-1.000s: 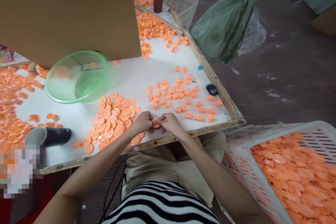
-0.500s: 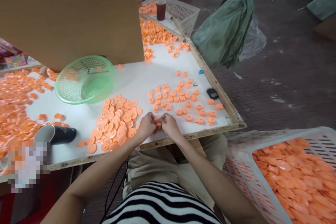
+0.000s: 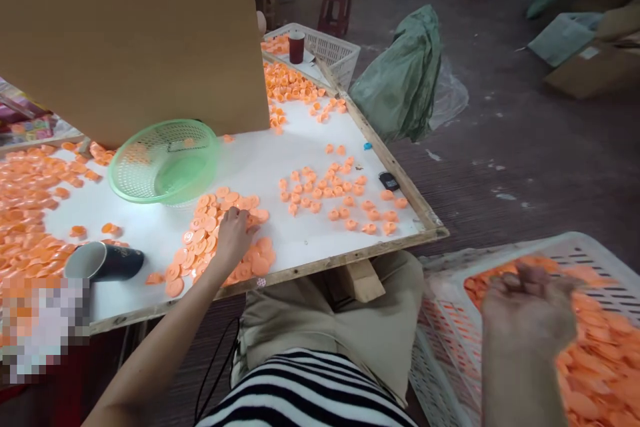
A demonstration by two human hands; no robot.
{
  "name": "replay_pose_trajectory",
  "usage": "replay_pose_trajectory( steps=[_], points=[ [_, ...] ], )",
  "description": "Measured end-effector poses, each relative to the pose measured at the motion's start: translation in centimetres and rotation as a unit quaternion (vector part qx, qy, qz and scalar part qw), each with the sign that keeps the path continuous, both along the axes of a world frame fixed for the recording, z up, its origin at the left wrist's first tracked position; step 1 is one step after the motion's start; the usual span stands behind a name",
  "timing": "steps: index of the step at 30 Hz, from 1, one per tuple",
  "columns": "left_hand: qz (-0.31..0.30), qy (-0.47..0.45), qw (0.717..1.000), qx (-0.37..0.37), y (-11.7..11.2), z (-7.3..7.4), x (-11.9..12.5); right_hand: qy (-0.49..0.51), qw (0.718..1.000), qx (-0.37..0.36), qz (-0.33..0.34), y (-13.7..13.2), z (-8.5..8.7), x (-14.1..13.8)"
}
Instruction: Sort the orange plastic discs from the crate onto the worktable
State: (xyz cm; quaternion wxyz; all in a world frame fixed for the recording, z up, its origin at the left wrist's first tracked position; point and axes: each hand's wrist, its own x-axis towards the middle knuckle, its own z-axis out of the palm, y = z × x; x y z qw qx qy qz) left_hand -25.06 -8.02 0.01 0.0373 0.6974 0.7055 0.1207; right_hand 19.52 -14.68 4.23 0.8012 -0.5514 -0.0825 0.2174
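My left hand (image 3: pixel 233 235) is over the heap of flat round orange plastic discs (image 3: pixel 200 240) on the white table (image 3: pixel 293 257). Its fingers bend down onto the discs, with the thumb apart from them; the fingertips are partly hidden. Far to the right, my right hand (image 3: pixel 530 303) is above a white crate (image 3: pixel 585 243) full of orange plastic pieces (image 3: pixel 595 353). It is blurred, palm partly up and fingers apart, and I see nothing held in it. Small orange knob-like caps (image 3: pixel 325 190) lie scattered on the table's right part.
A green basket (image 3: pixel 165 160) stands behind the discs, before a tall cardboard sheet (image 3: pixel 140 40). A dark cup (image 3: pixel 107 261) lies on its side at left, near more orange pieces (image 3: pixel 30 193). A wooden rim (image 3: pixel 390 247) edges the table. A black tag-like object (image 3: pixel 389 181) lies at right.
My hands were together at the table's front edge around a small orange piece. The left has moved left onto the discs, the right far right over the crate. The view has shifted.
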Motion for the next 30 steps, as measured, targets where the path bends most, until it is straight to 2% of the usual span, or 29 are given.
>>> replay_pose_trajectory(
  steps=[2,5,7,9,12,13,15,17,19,21,23,25,30],
  points=[
    [-0.005,0.034,0.999,0.003,0.2,-0.4,-0.6,0.047,0.996,-0.045,0.059,-0.1,-0.9,-0.1],
    [-0.020,0.038,0.999,0.029,0.3,-0.4,-0.4,-0.022,0.968,-0.126,0.215,1.2,-2.9,-4.8],
    [-0.019,0.025,0.998,0.054,0.2,0.0,-0.2,-0.154,0.921,-0.160,0.321,2.9,-4.1,-8.9],
    [-0.016,0.000,0.997,0.076,0.1,0.4,-0.3,-0.314,0.855,-0.164,0.380,4.9,-5.0,-12.3],
    [-0.023,-0.076,0.992,0.095,-0.6,1.1,-0.5,-0.495,0.754,-0.148,0.405,7.3,-6.3,-15.3],
    [-0.022,-0.111,0.989,0.095,-0.9,1.2,-0.4,-0.526,0.729,-0.146,0.413,7.7,-6.6,-16.0],
    [-0.002,-0.190,0.979,0.078,-1.5,1.2,0.1,-0.550,0.696,-0.139,0.440,7.7,-7.1,-17.2],
    [0.016,-0.284,0.958,0.033,-1.9,0.9,1.2,-0.541,0.681,-0.117,0.479,7.0,-7.2,-18.2],
    [0.014,-0.386,0.922,-0.029,-2.2,0.2,2.9,-0.514,0.677,-0.101,0.517,6.0,-6.9,-19.0],
    [0.004,-0.470,0.878,-0.089,-2.3,-0.7,4.7,-0.480,0.684,-0.106,0.540,5.2,-6.5,-19.6],
    [0.006,-0.515,0.848,-0.125,-2.4,-1.5,6.3,-0.447,0.696,-0.133,0.546,4.8,-6.1,-19.9],
    [0.011,-0.524,0.840,-0.139,-2.4,-2.0,7.3,-0.421,0.695,-0.171,0.557,4.6,-5.9,-20.0],
    [0.002,-0.519,0.842,-0.148,-2.7,-1.8,7.5,-0.405,0.640,-0.228,0.612,4.6,-5.2,-20.6]
  ],
)
